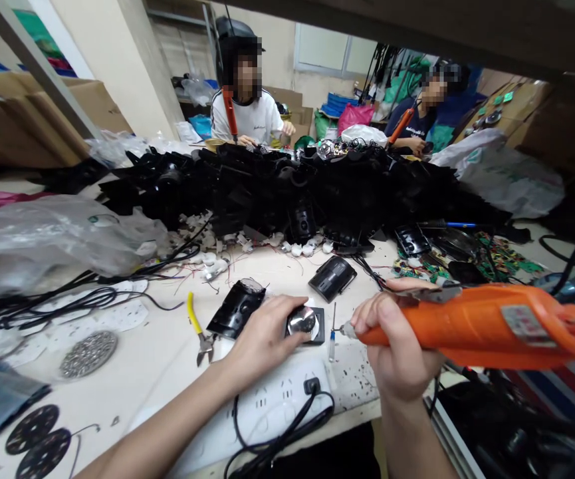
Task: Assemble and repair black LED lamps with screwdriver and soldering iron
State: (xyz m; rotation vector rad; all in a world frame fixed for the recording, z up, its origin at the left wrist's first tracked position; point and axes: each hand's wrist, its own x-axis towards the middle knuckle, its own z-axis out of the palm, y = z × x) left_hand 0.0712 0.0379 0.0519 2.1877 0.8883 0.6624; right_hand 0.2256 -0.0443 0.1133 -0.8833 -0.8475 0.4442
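Orange electric screwdriver [481, 326], foreground, extending from 3 o'clock toward the centre, its bit directed at 9 o'clock. Clock positions are read about the black square part [320, 324], which bears a shiny round disc [301, 320] and lies on the bench near mid-view.

The right hand [397, 342] is closed around the front of the screwdriver body, fingers curled over it just behind the nose. The left hand [264, 329] is half open, palm down, holding the black square part between thumb and fingers; the thumb lies along its 6 o'clock side, the fingers along its 11 o'clock side. The right forearm rises steeply from 5 o'clock, the hand bent inward at the wrist; the left forearm slants in from 7 o'clock, low over the bench.

Surroundings, in descending size: a heap of black pieces [277, 186] spans 12 o'clock. A white power strip [280, 399] lies at 6 to 7 o'clock, a black plug [312, 384] seated in it. Two black casings follow, one [237, 309] at 9 to 10 o'clock beside the left hand, the other [333, 277] at 1 o'clock. Yellow-handled pliers [195, 314] lie at 9 o'clock. A small screwdriver [332, 342] lies at 4 o'clock near the bit; whether they touch cannot be told.
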